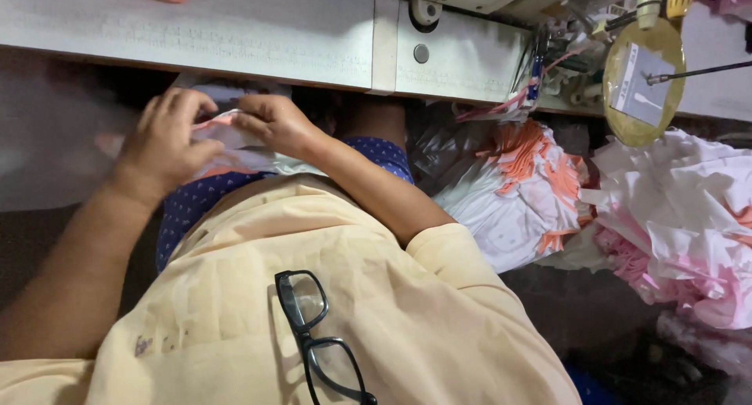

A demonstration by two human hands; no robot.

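- Cloth (235, 150), white with an orange edge, lies on your lap below the table (235, 29).
- Your left hand (164, 142) pinches it.
- Your right hand (274, 123) pinches it too.
- Glasses (317, 334) hang from your shirt (352, 295).

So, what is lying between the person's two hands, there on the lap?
In the head view, a small white cloth piece with orange-pink trim lies between the left hand and the right hand. Both hands pinch it; no bare gap shows.
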